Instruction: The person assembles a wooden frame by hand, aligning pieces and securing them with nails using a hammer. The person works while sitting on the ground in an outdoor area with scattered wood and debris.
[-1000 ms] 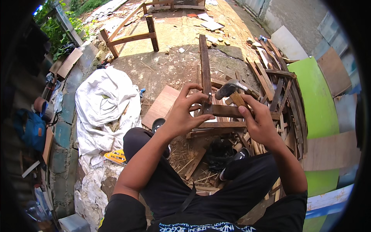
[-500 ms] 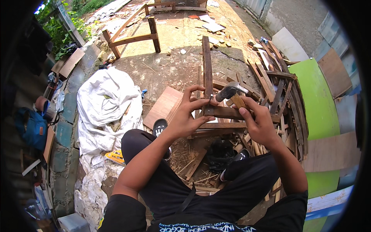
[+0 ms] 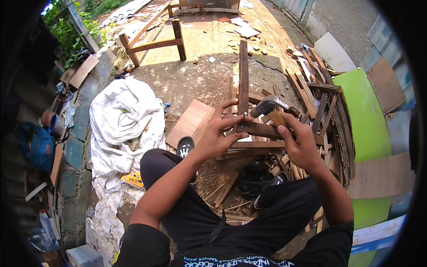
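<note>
My right hand [image 3: 300, 138] grips a hammer [image 3: 268, 106] by its short wooden handle. The metal head hangs just above and to the right of a corner where two dark wood strips meet. My left hand [image 3: 220, 133] is closed around that corner of the wooden frame [image 3: 262, 129], thumb on the near side and index finger on the far side. A small nail [image 3: 244, 114] seems to stand at the left fingertips, but it is partly hidden. One strip [image 3: 243, 73] of the frame points away from me, and the other runs right, under my right hand.
A pile of wood strips [image 3: 329, 107] lies to the right beside a green board [image 3: 367, 129]. To the left are a crumpled white cloth [image 3: 120, 111] and a plywood piece [image 3: 189, 123]. Another wooden frame [image 3: 153, 46] stands farther off. A black plastic bag [image 3: 253, 178] sits between my feet.
The far-pointing strip has swung slightly right with the corner. The hammer head has shifted a little right, still above the joint. Both hands keep their grips.
</note>
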Motion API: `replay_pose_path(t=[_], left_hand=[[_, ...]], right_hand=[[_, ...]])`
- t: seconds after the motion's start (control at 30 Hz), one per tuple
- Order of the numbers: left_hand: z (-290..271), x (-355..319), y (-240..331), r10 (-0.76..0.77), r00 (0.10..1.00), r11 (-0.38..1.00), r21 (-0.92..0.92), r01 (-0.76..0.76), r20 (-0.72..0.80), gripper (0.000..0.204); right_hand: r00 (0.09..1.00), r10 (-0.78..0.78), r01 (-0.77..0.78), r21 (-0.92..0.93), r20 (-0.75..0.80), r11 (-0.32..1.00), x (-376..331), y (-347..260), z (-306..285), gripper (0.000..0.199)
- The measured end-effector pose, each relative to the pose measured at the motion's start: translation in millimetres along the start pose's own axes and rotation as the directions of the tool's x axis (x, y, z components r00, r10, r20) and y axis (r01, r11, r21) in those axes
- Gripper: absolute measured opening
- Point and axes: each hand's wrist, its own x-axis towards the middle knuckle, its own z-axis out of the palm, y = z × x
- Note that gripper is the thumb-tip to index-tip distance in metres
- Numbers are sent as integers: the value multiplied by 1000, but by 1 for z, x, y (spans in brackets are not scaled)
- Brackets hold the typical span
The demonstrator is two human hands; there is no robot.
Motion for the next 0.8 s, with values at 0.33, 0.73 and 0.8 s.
replay_pose_path(t=[0.33,0.73,0.8], left_hand=[[-3,-3,-9,-46,997,991,-125,53,56,46],[0,-2,-16,6,1000,987,-162,-10,-29,48],[2,-2,-13,-6,999,989,-149,0,-41,47]], right_hand=[[1000,5,-5,-8,-12,1000,-3,-1,3,31],[996,-52,53,12,-76,999,3,-25,-13,31],[999,-41,43,48,-29,998,6,-43,-24,31]])
